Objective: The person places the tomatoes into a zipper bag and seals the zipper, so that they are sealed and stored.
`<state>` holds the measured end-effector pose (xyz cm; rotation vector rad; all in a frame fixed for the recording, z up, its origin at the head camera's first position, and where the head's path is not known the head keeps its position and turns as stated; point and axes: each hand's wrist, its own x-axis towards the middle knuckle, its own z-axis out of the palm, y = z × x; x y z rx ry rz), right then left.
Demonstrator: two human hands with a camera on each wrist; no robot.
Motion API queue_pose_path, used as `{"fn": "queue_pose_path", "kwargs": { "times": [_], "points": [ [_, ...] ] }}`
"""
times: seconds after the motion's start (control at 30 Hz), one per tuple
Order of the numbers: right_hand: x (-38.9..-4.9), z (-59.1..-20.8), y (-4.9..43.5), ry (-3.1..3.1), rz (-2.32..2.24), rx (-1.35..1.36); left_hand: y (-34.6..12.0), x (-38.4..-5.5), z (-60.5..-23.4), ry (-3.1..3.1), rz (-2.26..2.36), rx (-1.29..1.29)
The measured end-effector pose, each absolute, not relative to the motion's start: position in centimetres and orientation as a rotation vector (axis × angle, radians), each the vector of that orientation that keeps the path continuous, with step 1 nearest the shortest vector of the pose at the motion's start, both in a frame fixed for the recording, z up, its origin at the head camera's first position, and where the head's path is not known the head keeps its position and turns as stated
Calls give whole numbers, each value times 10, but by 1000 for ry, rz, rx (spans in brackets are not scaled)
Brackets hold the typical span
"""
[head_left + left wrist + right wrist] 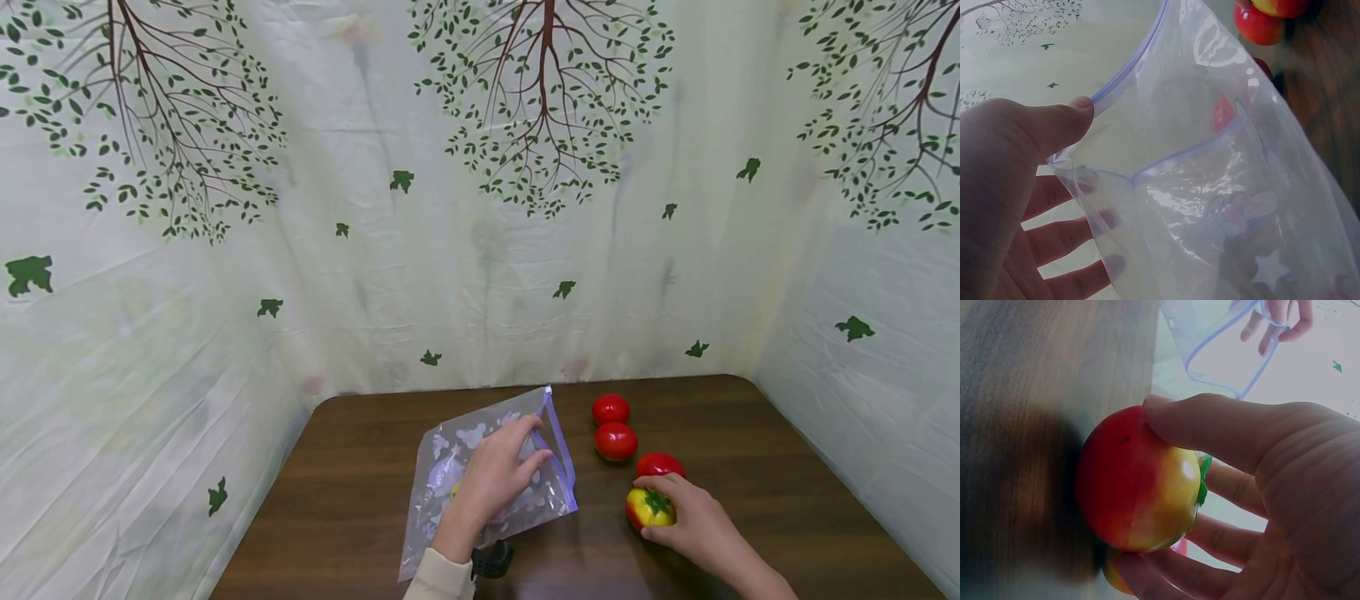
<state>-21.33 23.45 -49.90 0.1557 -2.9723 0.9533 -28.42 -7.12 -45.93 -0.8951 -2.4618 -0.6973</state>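
A pale cloth backdrop [480,250] printed with green-leaved trees wraps three sides of a dark brown wooden table [360,492].

From the head view, the left hand [495,479] rests on a clear zip-top bag [450,483] printed with pale shapes, which lies just left of the table's middle with its blue-edged mouth turned toward the right. Its fingers are curled at the mouth, lifting the upper edge. To the right, three red tomatoes [615,440] sit in a short row, well clear of the bag. The right hand [693,521] lies at the near end of that row, thumb and fingers curved round a yellow-and-red tomato [648,508] with a green calyx — it sits on the table, just in front of the nearest red one.

The left wrist view shows the left hand [1004,206] close up: the thumb presses the bag's [1222,206] blue zip edge from outside while the fingers sit behind the film, so the mouth gapes open. Red tomatoes [1260,28] show at the top right.

In the right wrist view, the right hand [1272,506] holds the yellow-and-red tomato [1138,481] — thumb over the top, fingers beneath — against the wood. The bag's mouth [1222,356] hangs open in the background.
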Motion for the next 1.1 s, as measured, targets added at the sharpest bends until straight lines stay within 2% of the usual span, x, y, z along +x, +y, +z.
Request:
{"fn": "queue_pose_path", "kwargs": {
  "times": [1.1],
  "points": [
    [-215,-495,224,-3009,895,161,-75,-283,-459,-2461,-700,-888]
  ]
}}
